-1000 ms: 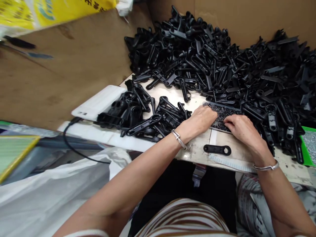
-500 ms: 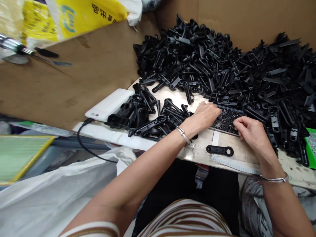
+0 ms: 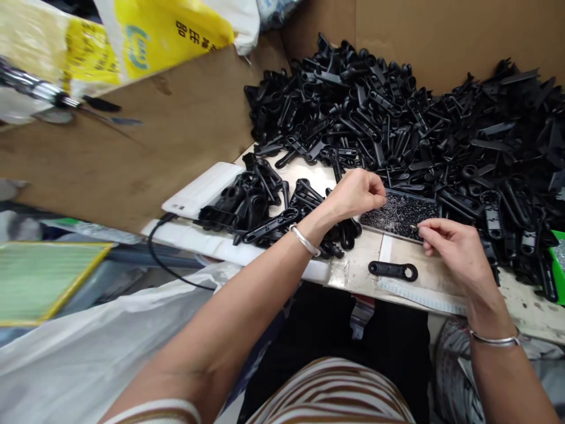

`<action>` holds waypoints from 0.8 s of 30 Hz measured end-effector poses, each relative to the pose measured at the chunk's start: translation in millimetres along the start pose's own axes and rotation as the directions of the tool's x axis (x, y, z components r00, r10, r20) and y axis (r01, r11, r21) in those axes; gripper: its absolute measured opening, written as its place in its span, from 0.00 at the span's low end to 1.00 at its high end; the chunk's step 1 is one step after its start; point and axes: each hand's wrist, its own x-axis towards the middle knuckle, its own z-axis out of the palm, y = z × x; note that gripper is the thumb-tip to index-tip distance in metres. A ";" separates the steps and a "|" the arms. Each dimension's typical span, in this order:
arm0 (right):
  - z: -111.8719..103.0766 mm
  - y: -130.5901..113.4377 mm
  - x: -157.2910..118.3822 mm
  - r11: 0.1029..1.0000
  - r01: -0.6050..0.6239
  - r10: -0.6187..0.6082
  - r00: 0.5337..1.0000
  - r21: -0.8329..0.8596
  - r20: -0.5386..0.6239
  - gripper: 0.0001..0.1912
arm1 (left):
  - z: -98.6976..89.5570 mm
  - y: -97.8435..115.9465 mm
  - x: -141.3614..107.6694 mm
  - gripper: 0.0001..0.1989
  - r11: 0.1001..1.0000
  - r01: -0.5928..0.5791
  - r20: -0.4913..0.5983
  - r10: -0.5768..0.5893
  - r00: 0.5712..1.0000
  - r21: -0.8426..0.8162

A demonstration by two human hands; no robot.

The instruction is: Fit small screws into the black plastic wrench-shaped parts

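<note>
A shallow clear tray [image 3: 399, 237] full of tiny black pieces [image 3: 399, 215] lies between my two hands. My left hand [image 3: 359, 191] is at the tray's left end, its fingers pinched together; whatever they hold is too small or hidden to name. At the right end, my right hand [image 3: 454, 238] has thumb and forefinger closed at the tray's edge, with something tiny and pale near the tips that I cannot make out. In front of the tray a black plastic handle-like part [image 3: 392, 270] with a round hole at its right end lies flat on the table.
A large heap of black plastic parts [image 3: 375, 112] covers the back and right. A smaller pile [image 3: 251, 200] lies left, beside a white flat box [image 3: 203, 191] with a black cable. Cardboard walls [image 3: 176, 112] stand behind; a green bin [image 3: 558, 265] is at the right edge.
My left hand has lifted and drawn back slightly left from the tray, uncovering more of its left end. My right hand stays at the tray's right end, its fingers slightly shifted.
</note>
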 end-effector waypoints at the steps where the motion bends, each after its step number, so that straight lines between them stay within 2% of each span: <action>1: 1.2 0.2 -0.6 0.999 -0.008 0.008 1.000 0.036 0.004 0.15 | 1.6 -2.5 -0.5 0.03 0.999 0.029 -0.027 -0.030 0.999 -0.044; 4: 2.8 0.0 -3.5 0.994 -0.012 0.010 1.000 0.108 0.023 0.17 | 6.7 -10.9 -0.5 0.05 0.998 0.031 -0.054 -0.034 0.998 -0.047; 7: 1.5 -0.1 -6.2 0.991 0.010 -0.013 1.000 0.131 0.024 0.15 | 7.9 -16.3 -0.8 0.06 0.999 -0.028 -0.011 0.028 1.000 0.035; 9: 0.9 0.7 -7.3 0.991 0.027 -0.028 1.000 0.134 0.012 0.14 | 7.4 -14.9 -3.5 0.06 0.999 -0.036 -0.001 0.036 0.999 0.032; 12: 3.0 1.9 -10.0 0.985 0.038 -0.036 0.999 0.166 -0.013 0.13 | 9.1 -3.0 -14.9 0.05 0.981 0.043 0.012 -0.041 0.999 -0.188; 14: 6.9 1.5 -14.3 0.976 0.030 -0.028 1.000 0.217 -0.014 0.13 | 13.3 9.3 -28.0 0.04 0.896 0.129 0.048 -0.120 0.992 -0.426; 17: 15.2 -1.2 -24.6 0.942 0.004 -0.002 1.000 0.336 -0.006 0.14 | 22.9 26.2 -51.7 0.06 0.695 0.238 0.119 -0.216 0.969 -0.678; 21: 24.1 -2.9 -40.2 0.859 -0.022 0.024 1.000 0.511 0.003 0.12 | 35.7 35.6 -76.6 0.08 0.509 0.283 0.146 -0.292 0.945 -0.813; 24: 26.6 -0.2 -49.5 0.814 -0.056 0.054 0.998 0.579 0.020 0.11 | 42.7 36.1 -85.9 0.09 0.447 0.283 0.164 -0.286 0.944 -0.848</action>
